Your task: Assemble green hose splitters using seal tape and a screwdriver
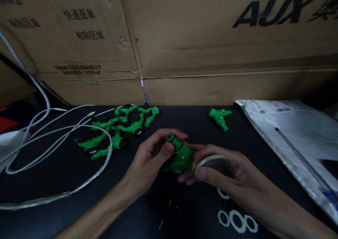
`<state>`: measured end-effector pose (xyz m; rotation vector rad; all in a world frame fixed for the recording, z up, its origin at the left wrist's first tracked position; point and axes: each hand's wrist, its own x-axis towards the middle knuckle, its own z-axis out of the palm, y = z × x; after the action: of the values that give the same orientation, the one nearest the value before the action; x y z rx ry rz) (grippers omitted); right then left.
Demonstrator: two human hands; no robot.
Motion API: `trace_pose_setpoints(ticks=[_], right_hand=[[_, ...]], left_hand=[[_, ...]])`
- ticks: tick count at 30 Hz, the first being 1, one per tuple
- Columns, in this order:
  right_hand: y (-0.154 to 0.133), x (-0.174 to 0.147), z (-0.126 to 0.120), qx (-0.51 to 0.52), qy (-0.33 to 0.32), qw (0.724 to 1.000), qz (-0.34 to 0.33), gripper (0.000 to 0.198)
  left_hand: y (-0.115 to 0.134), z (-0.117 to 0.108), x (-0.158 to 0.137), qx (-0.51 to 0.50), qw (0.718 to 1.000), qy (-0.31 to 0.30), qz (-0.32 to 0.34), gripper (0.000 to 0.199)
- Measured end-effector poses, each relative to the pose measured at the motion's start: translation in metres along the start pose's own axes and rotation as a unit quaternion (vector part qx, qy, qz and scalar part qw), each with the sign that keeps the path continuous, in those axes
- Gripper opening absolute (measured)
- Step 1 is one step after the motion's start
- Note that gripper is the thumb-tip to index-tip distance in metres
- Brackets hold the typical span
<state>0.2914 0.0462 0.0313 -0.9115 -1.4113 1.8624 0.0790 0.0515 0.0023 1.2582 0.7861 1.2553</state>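
Observation:
My left hand (pixel 155 152) is closed around a green plastic hose splitter (pixel 181 158), thumb on its near side beside the ribbed outlet, which points up and to the left. Between the thumb and fingers of my right hand (pixel 224 168) is a round flat disc with a pale yellow-green rim (pixel 212 158); I cannot make out its exact kind. The right fingers reach to the splitter's right side, partly hiding it. Below the hands lie dark small parts (pixel 171 207), hard to make out against the black table. White ring washers (pixel 237 221) lie below my right hand.
Several green splitters (pixel 132 126) are piled at the back left, with a white cable (pixel 105 161) looping over them. One more splitter (pixel 220 118) lies at the back right, near a white plastic mailer (pixel 293 136) bearing a thin dark rod. A cardboard box (pixel 185 38) stands behind.

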Motion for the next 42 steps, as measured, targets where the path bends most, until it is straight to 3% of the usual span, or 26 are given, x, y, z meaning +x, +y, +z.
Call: trace_pose_setpoints(ticks=[3,5,10,16,21,27,32,39,42], right_hand=[[-0.004,0.002,-0.004,-0.063,0.033,0.997,-0.026,0.014],[-0.009,0.002,-0.011,-0.114,0.047,0.992,-0.035,0.015],[-0.022,-0.001,-0.022,-0.198,0.079,0.976,-0.049,0.019],[-0.024,-0.004,-0.022,-0.200,0.050,0.978,-0.010,0.023],[-0.025,-0.003,-0.023,-0.218,0.059,0.974,0.008,0.028],[-0.027,-0.006,-0.022,-0.235,0.062,0.970,0.024,0.030],[-0.028,-0.007,-0.022,-0.231,0.067,0.970,0.038,0.026],[-0.024,-0.009,-0.025,-0.215,0.061,0.974,0.037,0.019],[-0.024,-0.011,-0.026,-0.219,0.055,0.974,0.033,0.017]], left_hand=[[0.001,-0.009,0.005,0.135,0.989,0.026,0.062,0.019],[0.005,-0.017,0.009,0.223,0.968,0.012,0.117,0.021],[0.015,-0.030,0.014,0.393,0.876,-0.082,0.266,0.029],[0.020,-0.033,0.011,0.504,0.781,-0.114,0.351,0.026],[0.020,-0.037,0.009,0.543,0.731,-0.136,0.391,0.032],[0.024,-0.038,0.008,0.570,0.701,-0.149,0.402,0.040],[0.024,-0.035,0.007,0.587,0.682,-0.158,0.406,0.031],[0.021,-0.032,0.003,0.602,0.698,-0.158,0.353,0.032],[0.018,-0.035,0.003,0.577,0.737,-0.158,0.313,0.035]])
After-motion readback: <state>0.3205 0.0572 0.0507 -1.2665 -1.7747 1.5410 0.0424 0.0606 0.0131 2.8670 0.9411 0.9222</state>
